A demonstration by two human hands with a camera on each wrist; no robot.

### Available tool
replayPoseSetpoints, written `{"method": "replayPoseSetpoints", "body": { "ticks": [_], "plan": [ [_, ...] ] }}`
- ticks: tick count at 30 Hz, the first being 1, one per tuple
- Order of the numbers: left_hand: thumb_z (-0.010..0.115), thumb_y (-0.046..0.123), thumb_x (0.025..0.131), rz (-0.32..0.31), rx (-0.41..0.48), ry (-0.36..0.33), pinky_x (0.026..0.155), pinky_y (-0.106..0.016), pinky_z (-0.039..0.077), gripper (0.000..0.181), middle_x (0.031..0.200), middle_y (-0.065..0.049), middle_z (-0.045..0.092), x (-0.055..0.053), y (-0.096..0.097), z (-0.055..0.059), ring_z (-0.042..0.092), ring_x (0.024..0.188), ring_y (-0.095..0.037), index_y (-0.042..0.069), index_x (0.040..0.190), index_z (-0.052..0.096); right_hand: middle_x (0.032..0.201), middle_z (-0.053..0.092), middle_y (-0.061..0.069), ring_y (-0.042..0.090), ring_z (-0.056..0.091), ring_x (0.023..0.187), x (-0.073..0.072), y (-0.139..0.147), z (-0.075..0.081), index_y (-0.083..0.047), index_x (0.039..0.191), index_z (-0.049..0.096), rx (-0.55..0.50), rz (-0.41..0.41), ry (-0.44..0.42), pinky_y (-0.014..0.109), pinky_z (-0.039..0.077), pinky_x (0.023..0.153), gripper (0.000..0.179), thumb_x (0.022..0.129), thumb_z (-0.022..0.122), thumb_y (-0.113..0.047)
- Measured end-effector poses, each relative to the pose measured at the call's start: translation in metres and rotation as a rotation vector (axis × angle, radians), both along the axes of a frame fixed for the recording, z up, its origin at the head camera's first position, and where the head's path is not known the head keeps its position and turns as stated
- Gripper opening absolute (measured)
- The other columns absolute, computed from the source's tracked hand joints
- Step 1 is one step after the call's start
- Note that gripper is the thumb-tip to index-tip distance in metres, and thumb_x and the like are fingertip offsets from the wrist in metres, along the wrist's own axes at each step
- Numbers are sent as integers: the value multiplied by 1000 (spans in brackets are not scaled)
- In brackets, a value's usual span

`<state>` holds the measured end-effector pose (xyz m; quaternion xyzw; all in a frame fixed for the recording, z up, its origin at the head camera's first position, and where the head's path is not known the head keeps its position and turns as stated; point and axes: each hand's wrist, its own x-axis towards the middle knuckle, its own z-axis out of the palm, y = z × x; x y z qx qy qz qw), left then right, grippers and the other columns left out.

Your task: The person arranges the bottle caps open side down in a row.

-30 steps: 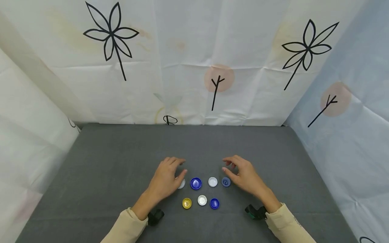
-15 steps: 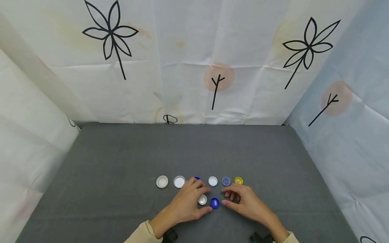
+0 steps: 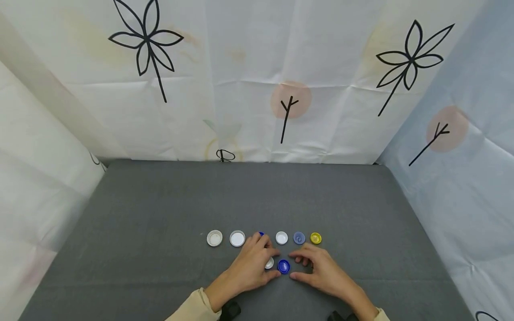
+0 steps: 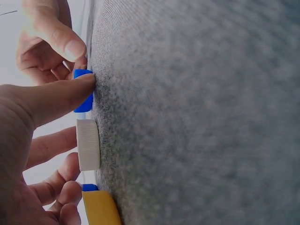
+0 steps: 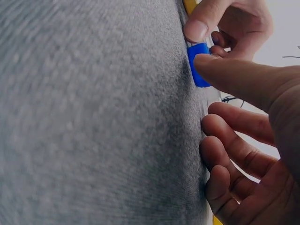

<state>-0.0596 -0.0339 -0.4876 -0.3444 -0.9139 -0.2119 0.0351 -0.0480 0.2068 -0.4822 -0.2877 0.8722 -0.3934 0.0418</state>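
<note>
A blue bottle cap (image 3: 283,266) lies on the grey cloth between my two hands. My left hand (image 3: 252,264) comes at it from the left, its thumb tip right at the cap's edge. Relaxed and slightly bent, the fingers of my right hand (image 3: 324,273) are spread on the cap's other side, with the thumb close to the rim. A ribbed white bottle cap (image 4: 88,145) sits beside the blue one, partly covered by my left hand in the head view. Beyond it, a yellow bottle cap (image 4: 101,208) shows in the left wrist view, hidden under that hand from above.
Farther back runs a row of caps: a wide off-white cap (image 3: 214,238), a white cap (image 3: 237,238), a mostly hidden blue cap (image 3: 261,233), another white cap (image 3: 281,238), a pale blue cap (image 3: 299,238) and a yellow cap (image 3: 316,238). Patterned white cloth (image 3: 241,116) hangs behind the table.
Both hands have come nearer the body from over the back row, uncovering its end caps. The left hand has also moved right, and both now flank the front blue cap.
</note>
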Motion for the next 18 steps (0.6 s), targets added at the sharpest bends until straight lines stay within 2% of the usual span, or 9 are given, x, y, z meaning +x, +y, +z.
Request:
{"method": "replayPoseSetpoints", "body": {
  "ticks": [7, 14, 18],
  "plan": [
    [89, 40, 76, 3, 14, -5, 78, -31, 37, 33, 91, 7, 49, 0, 2, 3, 39, 88, -11, 22, 102, 81, 89, 57, -10, 2, 52, 76, -1, -4, -2, -14, 106, 75, 29, -4, 42, 22, 48, 65, 31, 79, 89, -18],
    [90, 36, 77, 9, 29, -18, 77, -30, 36, 27, 89, 9, 47, 2, 3, 5, 38, 86, -11, 24, 99, 82, 85, 57, -9, 3, 52, 74, -1, -6, -5, -16, 98, 76, 6, 6, 114, 20, 47, 63, 29, 74, 91, -13],
    [90, 36, 77, 16, 27, -28, 76, -29, 35, 26, 89, 9, 46, 2, 3, 6, 38, 86, -10, 24, 99, 82, 85, 57, -10, 1, 52, 74, -1, -7, -5, -16, 98, 76, 3, 3, 106, 20, 47, 62, 28, 75, 91, -13]
  ]
}}
